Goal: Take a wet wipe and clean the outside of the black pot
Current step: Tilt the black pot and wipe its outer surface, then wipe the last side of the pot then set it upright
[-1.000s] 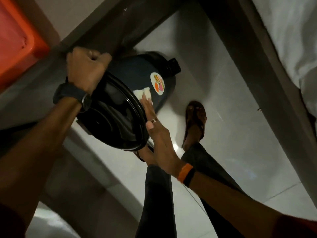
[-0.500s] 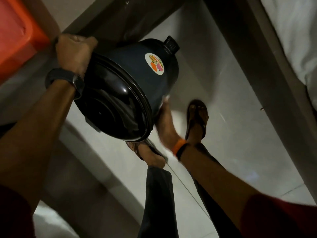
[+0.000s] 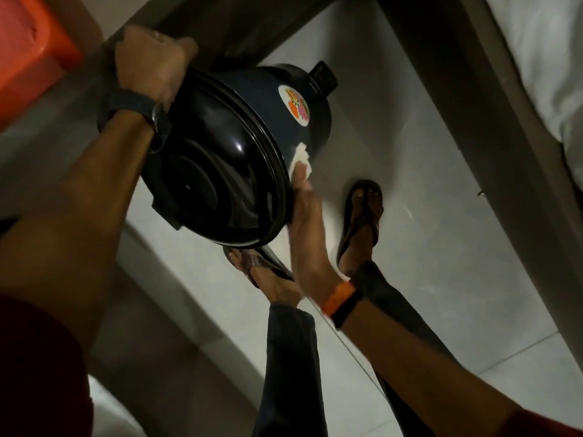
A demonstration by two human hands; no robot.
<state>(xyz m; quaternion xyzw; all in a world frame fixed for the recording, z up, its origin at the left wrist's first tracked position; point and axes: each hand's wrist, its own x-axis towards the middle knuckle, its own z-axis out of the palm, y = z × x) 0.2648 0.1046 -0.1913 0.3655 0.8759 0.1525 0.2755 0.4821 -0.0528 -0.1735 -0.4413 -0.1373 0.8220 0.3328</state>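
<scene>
The black pot hangs tilted in the air with its shiny lid facing me and a round colourful sticker on its side. My left hand is closed around the pot's upper left edge, a dark watch on the wrist. My right hand lies flat against the pot's lower right side. Its fingertips press a white wet wipe onto the wall just under the rim. A black knob sticks out at the pot's far end.
An orange plastic stool or crate sits at the upper left. A dark frame with white bedding runs along the right. Below are pale floor tiles and my sandalled feet.
My right hand slid from under the pot's lower side back up to the side wall, bringing the white wipe into sight again. The pot has turned slightly in my left hand.
</scene>
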